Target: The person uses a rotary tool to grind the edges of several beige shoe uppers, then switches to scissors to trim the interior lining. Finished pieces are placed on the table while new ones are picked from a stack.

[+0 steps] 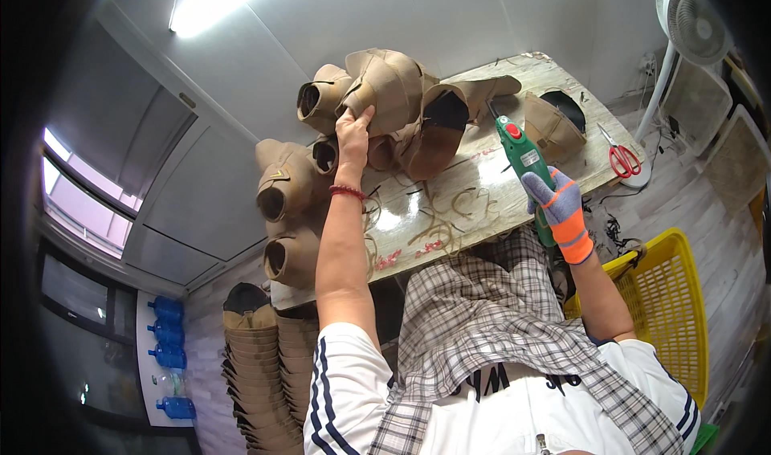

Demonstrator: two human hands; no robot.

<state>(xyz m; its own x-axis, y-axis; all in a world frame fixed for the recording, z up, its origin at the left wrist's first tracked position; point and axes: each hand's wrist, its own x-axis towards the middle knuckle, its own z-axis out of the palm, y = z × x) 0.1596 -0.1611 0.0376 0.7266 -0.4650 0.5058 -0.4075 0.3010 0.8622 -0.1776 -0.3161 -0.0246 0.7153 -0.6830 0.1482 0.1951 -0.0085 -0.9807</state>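
My bare left hand (353,138), with a red bead bracelet at the wrist, reaches to the pile at the table's far left. Its thumb and fingers close on the lower edge of a tan boot upper (389,89). In a grey and orange work glove, my right hand (560,206) grips a green handheld power tool (526,156) with a red button. The tool's narrow tip points away from me, near another tan upper (491,92). A tan upper with a dark lining (554,126) lies to its right.
Red-handled scissors (624,162) rest at the right end of the worktable (474,190), where thread scraps lie scattered. A yellow basket (662,310) stands by my right side. Stacked uppers (253,367) rise at lower left. A white fan (695,21) stands at far right.
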